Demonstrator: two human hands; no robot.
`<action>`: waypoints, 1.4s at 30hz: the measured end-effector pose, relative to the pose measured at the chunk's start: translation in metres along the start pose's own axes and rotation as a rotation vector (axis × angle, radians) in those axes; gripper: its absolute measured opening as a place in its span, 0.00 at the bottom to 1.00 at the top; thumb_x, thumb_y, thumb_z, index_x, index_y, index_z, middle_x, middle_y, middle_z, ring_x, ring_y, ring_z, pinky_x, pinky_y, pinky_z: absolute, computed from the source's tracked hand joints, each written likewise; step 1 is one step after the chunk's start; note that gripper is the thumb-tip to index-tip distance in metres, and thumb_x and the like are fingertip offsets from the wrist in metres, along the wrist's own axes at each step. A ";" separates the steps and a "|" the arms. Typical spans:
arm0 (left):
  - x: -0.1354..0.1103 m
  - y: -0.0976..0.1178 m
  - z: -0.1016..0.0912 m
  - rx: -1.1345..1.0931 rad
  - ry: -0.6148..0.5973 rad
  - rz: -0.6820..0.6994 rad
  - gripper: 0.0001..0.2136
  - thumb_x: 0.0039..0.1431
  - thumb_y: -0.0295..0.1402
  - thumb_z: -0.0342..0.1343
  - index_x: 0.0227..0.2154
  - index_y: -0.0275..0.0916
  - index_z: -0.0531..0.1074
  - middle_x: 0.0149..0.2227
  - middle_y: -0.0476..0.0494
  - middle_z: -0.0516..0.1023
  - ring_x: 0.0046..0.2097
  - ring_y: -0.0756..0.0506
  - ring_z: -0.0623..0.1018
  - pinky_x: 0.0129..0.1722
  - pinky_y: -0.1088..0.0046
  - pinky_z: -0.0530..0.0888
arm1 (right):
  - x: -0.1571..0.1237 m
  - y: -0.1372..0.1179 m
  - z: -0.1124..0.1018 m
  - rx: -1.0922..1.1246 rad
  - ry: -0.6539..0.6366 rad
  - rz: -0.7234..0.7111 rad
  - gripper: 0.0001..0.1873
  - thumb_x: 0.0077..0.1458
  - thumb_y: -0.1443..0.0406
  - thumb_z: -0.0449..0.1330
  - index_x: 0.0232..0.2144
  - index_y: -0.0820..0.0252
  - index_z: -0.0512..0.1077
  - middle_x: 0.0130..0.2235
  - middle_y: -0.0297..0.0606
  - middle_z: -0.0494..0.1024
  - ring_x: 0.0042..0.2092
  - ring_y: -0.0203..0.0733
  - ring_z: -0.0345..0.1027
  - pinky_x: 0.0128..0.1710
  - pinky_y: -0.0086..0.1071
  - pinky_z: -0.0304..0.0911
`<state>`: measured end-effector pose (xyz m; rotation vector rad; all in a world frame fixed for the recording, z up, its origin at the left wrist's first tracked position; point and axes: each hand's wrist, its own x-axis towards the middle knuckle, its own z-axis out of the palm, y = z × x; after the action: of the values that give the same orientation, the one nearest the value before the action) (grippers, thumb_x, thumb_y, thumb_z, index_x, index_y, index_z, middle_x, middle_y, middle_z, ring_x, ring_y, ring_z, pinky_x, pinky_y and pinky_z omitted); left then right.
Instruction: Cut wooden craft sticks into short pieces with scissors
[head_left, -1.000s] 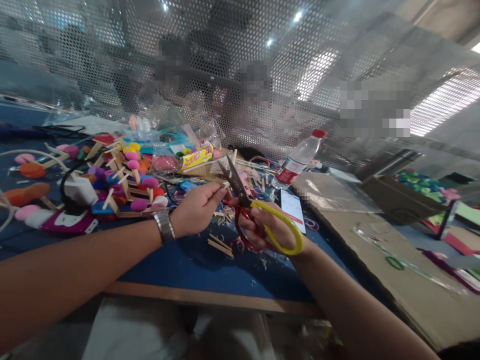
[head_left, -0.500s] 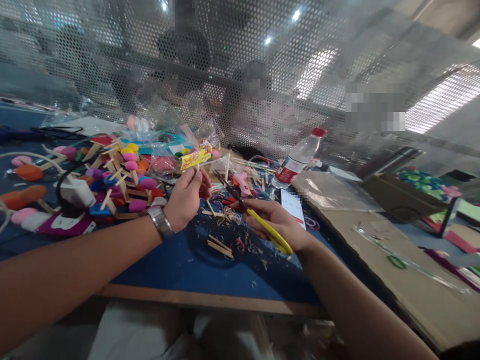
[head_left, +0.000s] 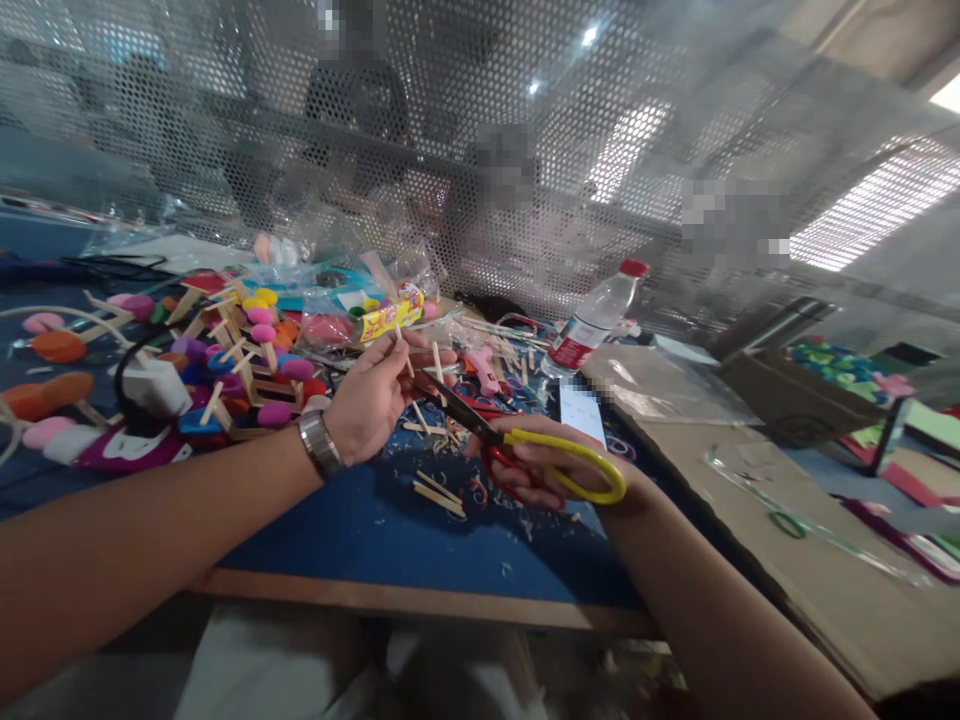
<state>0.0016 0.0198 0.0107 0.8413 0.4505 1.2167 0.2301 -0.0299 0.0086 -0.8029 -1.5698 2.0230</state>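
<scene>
1. Our right hand (head_left: 551, 465) is gripping the scissors (head_left: 466, 412), fingers curling around the handles.
2. Our left hand (head_left: 369, 402) is pinching a thin pale stick (head_left: 400, 335), thumb against fingers, its end poking out above the grip.
3. The blades are pointing at the left fingers, close to that stick (whether they are touching it, we are failing to tell).
4. A second stick (head_left: 437, 362) is standing behind the blades, partly hidden.
5. Loose wooden pieces (head_left: 440, 498) are lying below, on the blue table (head_left: 450, 560).
6. Farther out, a phone (head_left: 579, 412) is lying partly covered by our right hand, a bottle (head_left: 589, 325) is standing beyond it, and colourful parts (head_left: 275, 413) are crowding the left.
</scene>
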 end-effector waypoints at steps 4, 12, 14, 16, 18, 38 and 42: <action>0.000 0.000 0.002 0.042 -0.014 -0.006 0.08 0.68 0.29 0.47 0.35 0.36 0.71 0.38 0.41 0.81 0.37 0.46 0.81 0.36 0.71 0.74 | 0.000 0.001 0.000 -0.014 -0.019 0.005 0.24 0.58 0.52 0.62 0.49 0.63 0.71 0.26 0.28 0.64 0.17 0.25 0.55 0.13 0.20 0.48; 0.007 0.001 -0.002 0.137 0.141 0.113 0.09 0.67 0.30 0.47 0.36 0.37 0.73 0.39 0.43 0.80 0.36 0.49 0.79 0.33 0.74 0.72 | -0.003 -0.005 0.004 -0.142 -0.040 -0.092 0.30 0.53 0.46 0.61 0.51 0.58 0.71 0.32 0.36 0.66 0.27 0.34 0.55 0.22 0.27 0.50; 0.008 -0.001 -0.005 0.237 0.177 0.135 0.09 0.67 0.32 0.48 0.36 0.37 0.74 0.40 0.43 0.80 0.35 0.50 0.78 0.32 0.75 0.71 | -0.002 -0.003 0.003 -0.120 -0.014 -0.141 0.29 0.52 0.46 0.62 0.49 0.58 0.72 0.32 0.36 0.65 0.27 0.34 0.55 0.22 0.28 0.50; 0.006 -0.003 -0.007 0.435 0.148 0.148 0.10 0.66 0.33 0.50 0.35 0.37 0.75 0.38 0.44 0.79 0.34 0.50 0.77 0.32 0.76 0.71 | 0.000 -0.002 0.002 -0.060 0.022 -0.218 0.28 0.51 0.46 0.62 0.47 0.57 0.71 0.31 0.35 0.64 0.25 0.33 0.54 0.21 0.28 0.49; 0.002 -0.004 -0.007 0.731 0.014 0.203 0.10 0.65 0.32 0.51 0.35 0.37 0.76 0.34 0.44 0.79 0.34 0.49 0.76 0.35 0.74 0.71 | 0.003 -0.003 0.003 0.005 0.088 -0.300 0.27 0.50 0.45 0.62 0.45 0.55 0.71 0.30 0.33 0.63 0.23 0.33 0.53 0.21 0.28 0.49; -0.015 -0.007 -0.009 1.487 -0.851 0.359 0.10 0.62 0.33 0.54 0.39 0.43 0.81 0.44 0.40 0.80 0.46 0.41 0.75 0.49 0.62 0.67 | 0.022 -0.003 0.006 0.000 0.456 -0.398 0.30 0.48 0.43 0.59 0.48 0.51 0.65 0.28 0.29 0.59 0.22 0.34 0.50 0.20 0.29 0.48; -0.017 -0.003 -0.007 1.516 -0.868 0.371 0.08 0.59 0.35 0.58 0.37 0.45 0.81 0.46 0.41 0.79 0.49 0.39 0.73 0.52 0.59 0.64 | 0.021 -0.003 0.005 0.006 0.467 -0.400 0.29 0.48 0.44 0.59 0.48 0.52 0.64 0.28 0.28 0.58 0.22 0.33 0.49 0.20 0.30 0.48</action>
<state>-0.0070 0.0058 0.0019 2.6831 0.4461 0.5124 0.2111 -0.0186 0.0087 -0.8095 -1.3245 1.4312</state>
